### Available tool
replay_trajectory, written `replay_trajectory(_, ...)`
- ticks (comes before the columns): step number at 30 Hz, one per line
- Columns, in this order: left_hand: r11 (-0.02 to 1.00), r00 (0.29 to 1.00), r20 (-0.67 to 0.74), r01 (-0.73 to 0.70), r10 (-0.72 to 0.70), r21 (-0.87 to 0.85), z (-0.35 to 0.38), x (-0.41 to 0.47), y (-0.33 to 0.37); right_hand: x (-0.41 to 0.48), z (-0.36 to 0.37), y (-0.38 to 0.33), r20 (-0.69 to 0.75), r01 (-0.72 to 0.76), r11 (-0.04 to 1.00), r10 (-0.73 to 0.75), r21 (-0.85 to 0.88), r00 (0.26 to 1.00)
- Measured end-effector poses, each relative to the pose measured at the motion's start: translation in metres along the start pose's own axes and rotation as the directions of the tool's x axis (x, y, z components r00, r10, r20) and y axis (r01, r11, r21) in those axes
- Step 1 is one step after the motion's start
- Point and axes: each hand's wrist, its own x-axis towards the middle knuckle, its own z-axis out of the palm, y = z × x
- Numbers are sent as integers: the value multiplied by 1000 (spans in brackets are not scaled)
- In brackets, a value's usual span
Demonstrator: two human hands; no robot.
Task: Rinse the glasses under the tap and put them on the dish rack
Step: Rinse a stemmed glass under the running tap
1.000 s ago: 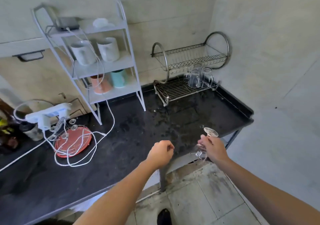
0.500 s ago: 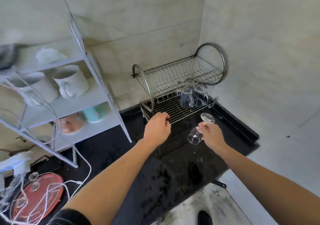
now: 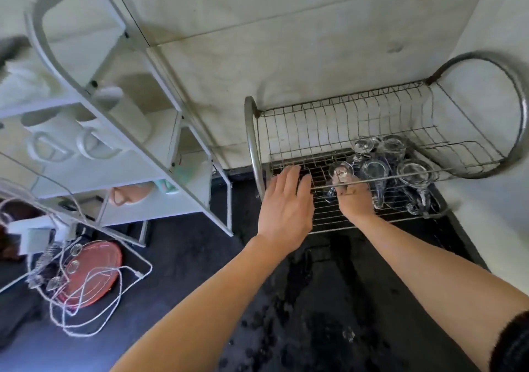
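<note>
We are at the dish rack (image 3: pixel 286 131) in the corner of the black counter (image 3: pixel 329 300), placing a stemmed glass (image 3: pixel 339 176); our right hand (image 3: pixel 353 199) is closed around its stem, reaching in under the front wire of the upper tier, with the round foot up and tipped toward us and the bowl down near the lower grid; so its long axis runs close to upright, slightly tilted, and we cannot tell whether the rim already touches the wires, since the clear bowl is hard to make out behind the fingers. Our left hand (image 3: pixel 286 202) hovers flat just beside it on the left, fingers spread and holding nothing, over the front left of the lower tier. The move ahead, as we judge it, turns on this: the free space lies directly beneath and left of the held glass, while the cluster of glasses (image 3: pixel 400 171) stands just to its right; the right hand is the nearer one, so it should lower straight down and let go without nudging them. Counting is uncertain in that tangle of clear glass; we make out perhaps four or five already racked, plus the one held. Beside the rack stands a white shelf unit (image 3: pixel 128 142) with two white mugs (image 3: pixel 71 139).
</note>
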Motion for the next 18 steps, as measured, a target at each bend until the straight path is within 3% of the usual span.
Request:
replay_trajectory(3,1000,1000,-13,22,-22,16,6,2,2,35,14,-3,6,118,990,-118,-73,993)
replay_trajectory(12,998,999,-48,17,-15,53,13,1,2,66,30,8,-59,157,985,-161,-68,985)
replay_trajectory(18,1000,998,-56,28,-28,0,6,-1,1,53,20,4,32,41,986,-36,-164,999)
